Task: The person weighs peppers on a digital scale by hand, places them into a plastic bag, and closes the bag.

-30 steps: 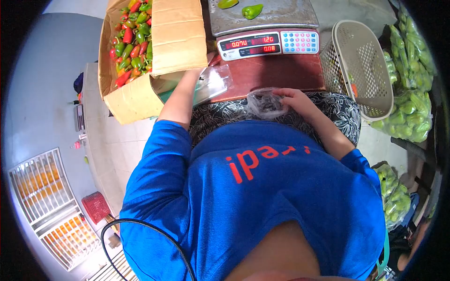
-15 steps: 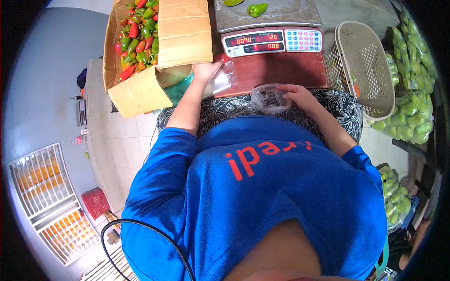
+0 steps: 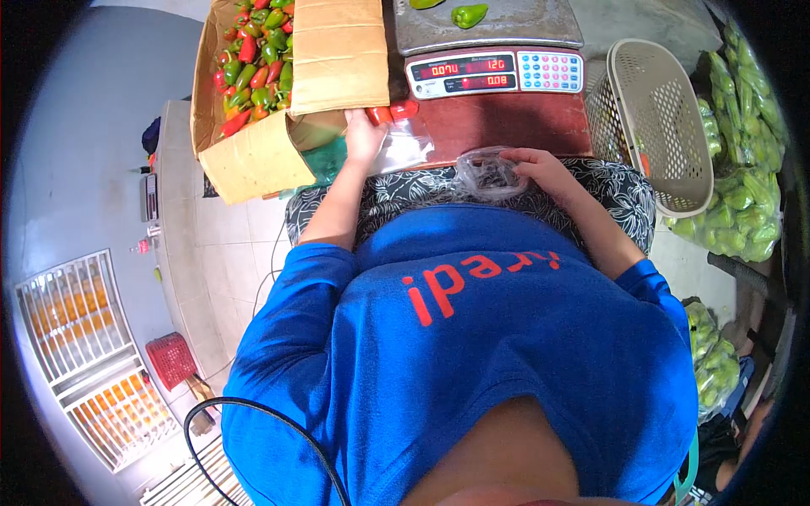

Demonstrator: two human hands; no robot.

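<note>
Altogether, two green peppers [image 3: 469, 15] lie on the metal plate of one scale [image 3: 498, 74], and two red pieces [image 3: 380, 115], apparently peppers, sit below it on the left. One cardboard box [image 3: 339, 59] holds red and green peppers [image 3: 253, 72], too many and too overlapped to count. One beige perforated basket [image 3: 671, 110] stands to the right, with at least three clear bags of green produce [image 3: 742, 211] beyond it.

The scale's red digits are lit, and a reddish-brown surface [image 3: 515, 131] extends in front of its panel. Black-and-white patterned cloth [image 3: 612, 190] covers the person's lap. Pale floor tiles [image 3: 221, 270], a red basket [image 3: 171, 361] and white grilles [image 3: 74, 312] with orange shapes behind them show at left.

The left hand [image 3: 363, 139] is at the lower edge of the box's flap, just beside the nearer red piece; whether its fingers are spread or pressed together cannot be told. The right hand [image 3: 544, 173] has its bent fingers at the rim of a clear plastic bag [image 3: 491, 179], apparently pinching it; the bag lies over the lap, mouth open.
</note>
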